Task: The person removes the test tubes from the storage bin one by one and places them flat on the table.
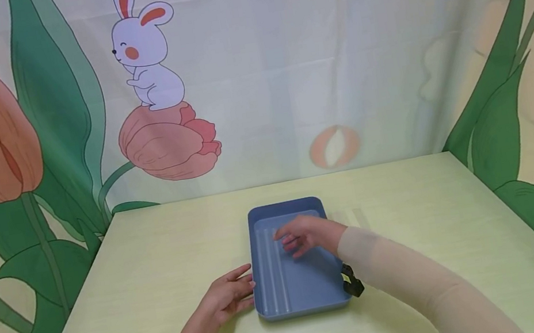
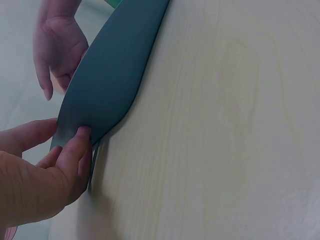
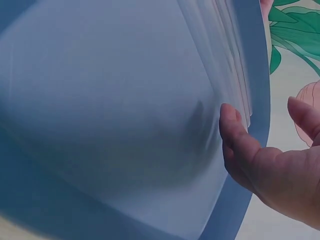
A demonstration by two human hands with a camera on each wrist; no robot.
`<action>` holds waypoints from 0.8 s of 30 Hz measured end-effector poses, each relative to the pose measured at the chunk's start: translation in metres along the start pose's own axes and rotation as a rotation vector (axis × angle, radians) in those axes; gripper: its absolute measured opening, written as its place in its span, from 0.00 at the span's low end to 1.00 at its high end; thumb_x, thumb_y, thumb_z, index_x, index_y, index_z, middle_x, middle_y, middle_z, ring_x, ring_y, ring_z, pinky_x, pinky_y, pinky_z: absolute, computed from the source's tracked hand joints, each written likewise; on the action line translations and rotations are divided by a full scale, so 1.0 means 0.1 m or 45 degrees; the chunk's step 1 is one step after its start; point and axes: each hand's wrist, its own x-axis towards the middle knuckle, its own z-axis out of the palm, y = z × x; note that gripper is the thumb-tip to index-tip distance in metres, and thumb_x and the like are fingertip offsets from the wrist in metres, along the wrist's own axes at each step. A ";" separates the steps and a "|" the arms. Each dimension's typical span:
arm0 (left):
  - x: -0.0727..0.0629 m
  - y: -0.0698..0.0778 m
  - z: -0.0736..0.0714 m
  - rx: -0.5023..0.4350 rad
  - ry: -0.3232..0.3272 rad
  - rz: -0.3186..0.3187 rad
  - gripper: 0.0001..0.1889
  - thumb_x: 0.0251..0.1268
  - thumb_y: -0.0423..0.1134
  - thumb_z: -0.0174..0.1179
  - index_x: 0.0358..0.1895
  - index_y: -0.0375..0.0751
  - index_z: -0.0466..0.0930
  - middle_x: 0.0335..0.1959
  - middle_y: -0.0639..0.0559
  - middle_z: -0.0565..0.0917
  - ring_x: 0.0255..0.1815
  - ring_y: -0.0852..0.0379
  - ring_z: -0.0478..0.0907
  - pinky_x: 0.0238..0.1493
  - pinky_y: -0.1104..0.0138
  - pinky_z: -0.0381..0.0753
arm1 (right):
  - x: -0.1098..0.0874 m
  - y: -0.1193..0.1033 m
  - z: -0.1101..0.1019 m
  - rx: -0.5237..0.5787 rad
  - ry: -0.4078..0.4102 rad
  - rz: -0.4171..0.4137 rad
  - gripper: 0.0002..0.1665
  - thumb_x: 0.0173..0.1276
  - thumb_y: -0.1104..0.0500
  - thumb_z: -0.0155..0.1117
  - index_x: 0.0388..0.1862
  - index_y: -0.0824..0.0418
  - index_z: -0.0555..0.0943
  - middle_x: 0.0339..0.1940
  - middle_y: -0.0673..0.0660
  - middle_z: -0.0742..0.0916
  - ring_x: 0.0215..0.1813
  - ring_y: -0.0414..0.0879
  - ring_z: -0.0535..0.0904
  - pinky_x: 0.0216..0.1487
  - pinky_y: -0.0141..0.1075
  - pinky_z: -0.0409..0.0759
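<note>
A shallow blue rectangular tray (image 1: 314, 284) lies on the table, with long raised ridges along the left part of its floor. At its left side, my left hand (image 1: 230, 296) touches the outer wall with extended fingertips; the left wrist view shows the hand (image 2: 37, 182) against the tray's wall (image 2: 107, 75) near a corner. My right hand (image 1: 304, 234) hovers over the inside of the tray, its fingers loosely bent and holding nothing. In the right wrist view that hand (image 3: 280, 167) appears above the tray floor (image 3: 100, 90), which bears a soft shadow.
The pale wood-grain table (image 1: 165, 252) extends around the tray. Behind it hangs a printed curtain (image 1: 252, 75) with a rabbit, tulips and leaves. A small black device (image 1: 351, 281) on the right wrist overlaps the tray's right edge in the head view.
</note>
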 end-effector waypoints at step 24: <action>0.02 0.00 -0.01 -0.004 -0.023 -0.004 0.32 0.73 0.25 0.54 0.78 0.30 0.58 0.77 0.26 0.64 0.50 0.56 0.85 0.51 0.62 0.88 | 2.39 0.97 -0.08 0.070 0.109 -0.020 0.49 0.49 0.71 0.77 0.71 0.67 0.65 0.61 0.67 0.83 0.54 0.57 0.82 0.36 0.55 0.89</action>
